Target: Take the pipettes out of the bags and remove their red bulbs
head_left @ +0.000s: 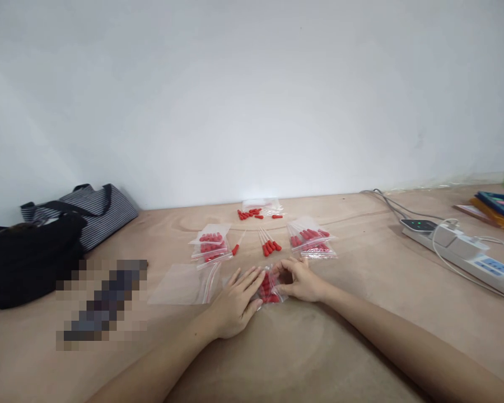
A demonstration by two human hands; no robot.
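Clear bag of red droppers, left hand flat on it — fingers straight, right hand pinching its edge.

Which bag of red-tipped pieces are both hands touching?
The nearest bag, between left hand and right hand; the other filled bags lie farther back, untouched.

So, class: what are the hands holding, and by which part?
A small clear bag of red-tipped pieces: the left hand presses flat on its left edge, and the right hand pinches its right edge.
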